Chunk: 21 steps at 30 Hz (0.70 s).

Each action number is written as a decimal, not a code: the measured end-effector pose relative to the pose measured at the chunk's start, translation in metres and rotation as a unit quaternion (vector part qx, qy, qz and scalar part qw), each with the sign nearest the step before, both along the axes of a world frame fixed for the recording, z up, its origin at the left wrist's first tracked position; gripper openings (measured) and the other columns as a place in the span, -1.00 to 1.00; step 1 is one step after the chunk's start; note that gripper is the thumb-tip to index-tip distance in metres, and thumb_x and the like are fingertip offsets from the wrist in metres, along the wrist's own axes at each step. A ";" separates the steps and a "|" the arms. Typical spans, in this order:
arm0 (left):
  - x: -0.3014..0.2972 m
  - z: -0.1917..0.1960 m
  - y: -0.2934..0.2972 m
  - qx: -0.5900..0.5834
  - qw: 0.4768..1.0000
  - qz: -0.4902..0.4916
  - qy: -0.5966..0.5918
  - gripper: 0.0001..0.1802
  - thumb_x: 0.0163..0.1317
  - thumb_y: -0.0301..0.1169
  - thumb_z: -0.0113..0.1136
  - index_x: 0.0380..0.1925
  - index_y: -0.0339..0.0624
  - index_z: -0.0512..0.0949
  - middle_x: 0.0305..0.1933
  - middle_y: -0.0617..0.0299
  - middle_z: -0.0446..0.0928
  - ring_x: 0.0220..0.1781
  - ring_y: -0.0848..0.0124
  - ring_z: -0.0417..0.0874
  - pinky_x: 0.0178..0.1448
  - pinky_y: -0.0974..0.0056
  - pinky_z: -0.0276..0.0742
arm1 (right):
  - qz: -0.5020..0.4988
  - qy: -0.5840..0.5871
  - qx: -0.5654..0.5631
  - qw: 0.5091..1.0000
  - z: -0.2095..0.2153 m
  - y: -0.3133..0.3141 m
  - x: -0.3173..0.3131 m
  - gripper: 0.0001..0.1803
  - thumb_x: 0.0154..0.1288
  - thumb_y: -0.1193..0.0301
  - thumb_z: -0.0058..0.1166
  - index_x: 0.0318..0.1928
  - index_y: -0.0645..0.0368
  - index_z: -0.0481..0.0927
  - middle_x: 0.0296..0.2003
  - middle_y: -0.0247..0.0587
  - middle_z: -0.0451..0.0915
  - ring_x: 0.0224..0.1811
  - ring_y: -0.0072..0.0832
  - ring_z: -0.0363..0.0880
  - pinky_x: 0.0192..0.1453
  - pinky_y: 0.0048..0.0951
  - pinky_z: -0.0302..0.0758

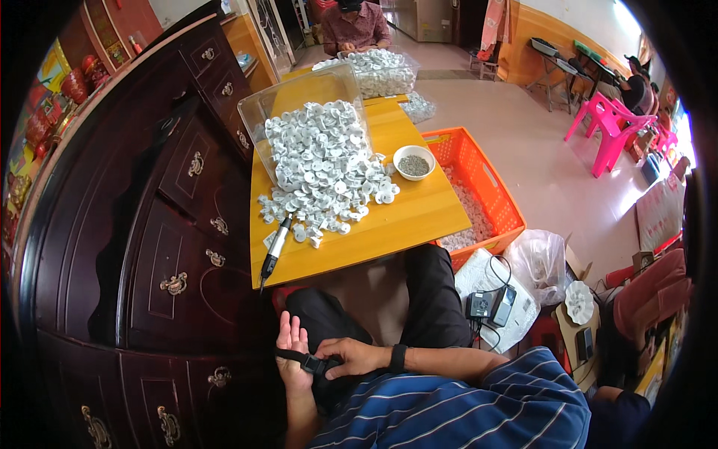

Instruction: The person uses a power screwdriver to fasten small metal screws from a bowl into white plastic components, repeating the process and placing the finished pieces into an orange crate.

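My left hand (297, 340) is palm up above my lap, its fingers stretched out. A black strap (290, 354) with a dark buckle-like piece runs across its palm. My right hand (359, 355) reaches over from the right, and its thumb and fingers grip that black strap beside the left palm. A black band (398, 358) circles my right wrist. On the yellow table (404, 224) ahead lies a white and black electric screwdriver (277, 247), next to a heap of small white plastic parts (318, 161).
The heap spills from a tipped clear bin (253, 112). A white bowl (415, 178) holds small grey metal pieces. To the right stand an orange crate (502, 196) and black cabled devices (479, 304). Dark drawers (161, 247) line the left. Another person (359, 28) sits opposite.
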State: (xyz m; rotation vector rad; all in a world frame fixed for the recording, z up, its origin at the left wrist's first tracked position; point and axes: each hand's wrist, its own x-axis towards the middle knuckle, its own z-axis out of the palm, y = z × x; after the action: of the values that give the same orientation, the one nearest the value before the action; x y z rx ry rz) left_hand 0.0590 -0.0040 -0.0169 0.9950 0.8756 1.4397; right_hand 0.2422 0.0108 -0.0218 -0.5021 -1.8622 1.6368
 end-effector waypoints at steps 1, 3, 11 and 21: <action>-0.002 -0.005 0.002 0.000 1.000 0.000 0.000 -0.24 0.37 -0.24 0.19 0.51 0.05 0.10 0.63 0.02 -0.07 0.64 0.03 -0.07 0.60 -0.04 -0.09 | -0.009 0.005 0.023 1.000 -0.001 0.002 0.000 -0.56 0.15 0.47 0.34 0.06 0.24 0.57 -0.05 -0.14 0.55 -0.01 -0.25 0.55 0.06 -0.32 0.49; -0.009 -0.020 0.008 -0.060 0.995 -0.029 0.078 0.05 0.22 0.15 0.29 0.55 0.03 -0.03 0.63 0.01 -0.12 0.65 0.04 -0.14 0.58 -0.11 -0.19 | -0.019 0.011 0.025 0.999 -0.002 -0.003 -0.002 -0.57 0.13 0.49 0.34 0.03 0.25 0.57 -0.09 -0.12 0.54 -0.02 -0.23 0.55 0.08 -0.32 0.47; 0.009 -0.004 0.034 -0.021 0.871 0.163 0.463 -0.13 0.32 -0.10 0.20 0.51 -0.13 0.03 0.48 -0.18 0.14 0.46 -0.01 0.25 0.43 -0.04 0.25 | -0.041 -0.005 0.051 0.998 -0.006 0.001 -0.004 -0.57 0.12 0.50 0.35 0.03 0.24 0.58 -0.15 -0.11 0.53 -0.08 -0.21 0.55 0.05 -0.30 0.48; 0.023 0.027 0.064 -0.034 0.974 -0.073 -0.214 -0.38 0.45 0.00 0.02 0.33 -0.18 0.30 -0.02 0.06 0.63 -0.04 0.24 0.68 0.18 0.10 0.60 | -0.005 0.043 0.053 0.998 0.000 -0.006 -0.013 -0.55 0.10 0.51 0.33 0.03 0.28 0.54 -0.08 -0.01 0.52 0.02 -0.08 0.54 0.15 -0.25 0.46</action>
State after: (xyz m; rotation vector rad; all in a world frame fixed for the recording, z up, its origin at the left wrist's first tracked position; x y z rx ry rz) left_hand 0.0818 0.0603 0.0100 0.6465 0.5205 1.4162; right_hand 0.2288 0.0051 -0.0220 -0.3890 -1.8674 1.5198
